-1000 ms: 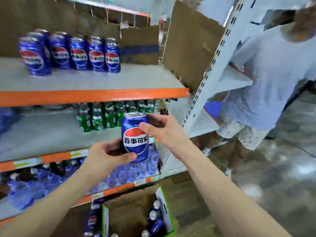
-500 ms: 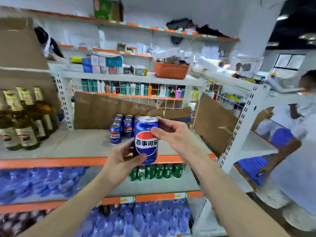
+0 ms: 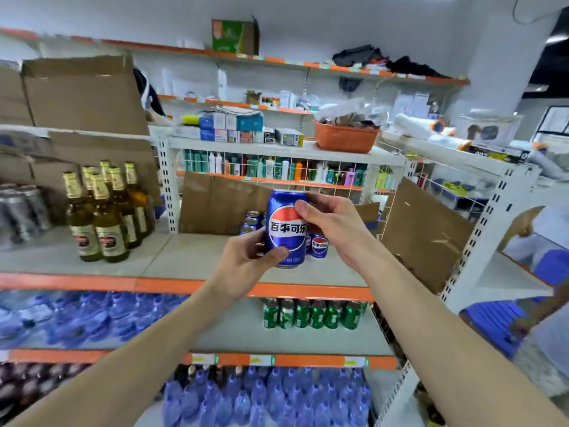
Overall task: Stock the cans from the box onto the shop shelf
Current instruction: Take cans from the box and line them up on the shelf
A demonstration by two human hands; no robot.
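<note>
Now I see both hands holding one upright blue metal cola can (image 3: 287, 228) above the orange-edged shelf (image 3: 191, 285): left hand (image 3: 246, 260) gripping low, right hand (image 3: 334, 224) gripping high, beside shelved blue cans (image 3: 319, 246).

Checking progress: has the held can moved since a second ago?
Yes. The blue can rose from the green cans' shelf level to the shelf above.

This is a small shop, seen from its drinks aisle. White metal shelving (image 3: 167, 183) with orange front edges carries goods in rows: green-labelled beer bottles (image 3: 104, 217), blue cola cans (image 3: 318, 246), green cans (image 3: 311, 314) and shrink-wrapped water bottles (image 3: 264, 396). Price tags (image 3: 261, 360) sit on a shelf edge (their print is too blurred to read). Farther racks hold toiletries (image 3: 271, 167) and boxed goods (image 3: 234, 127).
</note>
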